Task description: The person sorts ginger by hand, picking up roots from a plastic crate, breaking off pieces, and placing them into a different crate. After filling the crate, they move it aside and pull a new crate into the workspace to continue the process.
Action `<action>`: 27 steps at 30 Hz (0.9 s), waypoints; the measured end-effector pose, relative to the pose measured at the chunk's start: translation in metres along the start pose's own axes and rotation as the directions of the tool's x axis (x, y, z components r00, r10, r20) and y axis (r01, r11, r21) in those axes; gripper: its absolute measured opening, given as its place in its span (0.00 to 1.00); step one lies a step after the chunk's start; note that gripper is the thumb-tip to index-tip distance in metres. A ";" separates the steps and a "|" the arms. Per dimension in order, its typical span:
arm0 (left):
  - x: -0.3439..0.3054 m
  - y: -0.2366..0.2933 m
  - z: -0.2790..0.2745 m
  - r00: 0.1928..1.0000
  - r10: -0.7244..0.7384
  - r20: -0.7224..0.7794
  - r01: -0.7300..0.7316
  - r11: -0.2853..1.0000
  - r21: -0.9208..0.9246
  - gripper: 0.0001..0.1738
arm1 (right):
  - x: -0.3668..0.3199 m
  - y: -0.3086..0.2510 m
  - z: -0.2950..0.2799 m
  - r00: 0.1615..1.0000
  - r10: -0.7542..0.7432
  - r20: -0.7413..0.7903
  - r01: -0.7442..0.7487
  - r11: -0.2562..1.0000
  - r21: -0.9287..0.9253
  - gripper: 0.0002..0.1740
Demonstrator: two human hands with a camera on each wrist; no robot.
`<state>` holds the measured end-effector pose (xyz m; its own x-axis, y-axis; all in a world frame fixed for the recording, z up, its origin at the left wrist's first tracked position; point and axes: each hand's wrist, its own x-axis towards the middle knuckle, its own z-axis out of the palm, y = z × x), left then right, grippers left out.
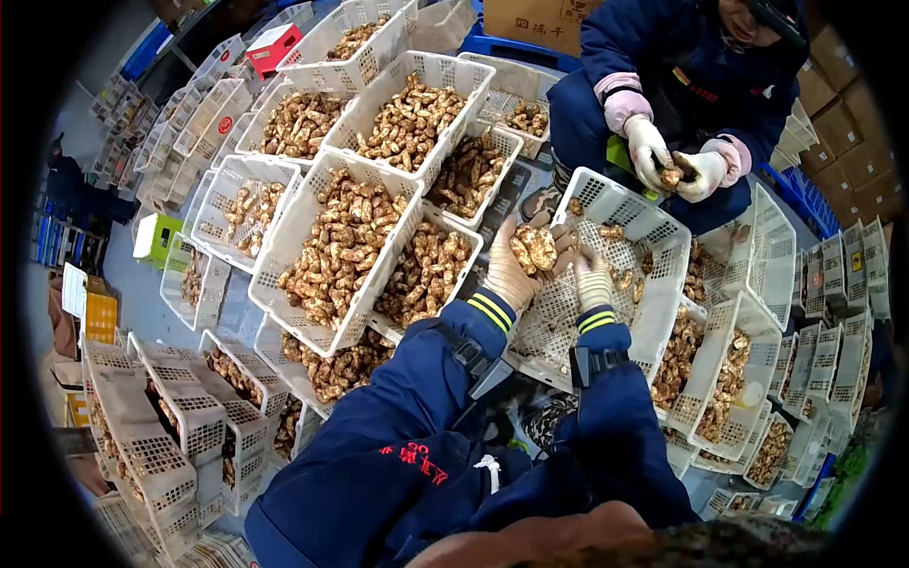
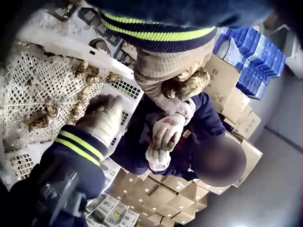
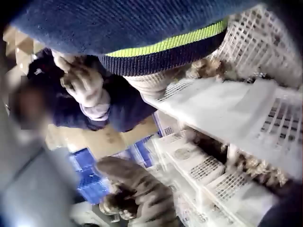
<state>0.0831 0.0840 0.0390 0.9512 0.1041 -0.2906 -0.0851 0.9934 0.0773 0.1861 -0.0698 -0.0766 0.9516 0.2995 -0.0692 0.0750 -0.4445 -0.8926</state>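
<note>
Stubby brown-and-cream mushrooms [image 1: 533, 248] sit in my gloved left hand [image 1: 507, 272], its fingers curled round them. They show again past that hand in the left wrist view, as mushrooms [image 2: 194, 85]. Beside it, my gloved right hand [image 1: 594, 282] is over a white perforated crate [image 1: 559, 327], fingers loosely extended and nothing visible in them. Its fingers look dark and shaded in the left wrist view. A few small mushrooms [image 1: 614, 232] lie on that crate's floor. In the right wrist view the sleeve hides most of my right hand.
Crates heaped with mushrooms [image 1: 327, 251] stand at my left, some stacked. More white crates [image 1: 724, 379] line the right side. Across from me another person [image 1: 682, 114] in white gloves holds a mushroom [image 1: 671, 177]. A cardboard box [image 1: 535, 24] stands behind.
</note>
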 end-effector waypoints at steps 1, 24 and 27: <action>-0.001 0.002 -0.002 0.999 -0.006 0.032 0.006 1.000 -0.006 0.34 | 0.001 0.011 0.005 0.993 0.083 0.082 -0.065 0.978 -0.200 0.24; 0.009 -0.003 -0.005 0.987 0.110 -0.115 -0.111 0.994 0.004 0.34 | -0.017 -0.015 -0.016 0.988 0.095 0.118 -0.149 0.470 0.870 0.26; 0.001 -0.006 0.011 0.984 0.067 -0.164 -0.068 0.998 0.004 0.32 | -0.036 -0.072 -0.025 0.999 -0.014 -0.035 0.034 0.695 0.718 0.26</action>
<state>0.0882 0.0775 0.0487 0.8819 0.1774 -0.4368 -0.1480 0.9838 0.1009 0.1534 -0.0698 0.0011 0.9602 0.2761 -0.0414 -0.1291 0.3074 -0.9428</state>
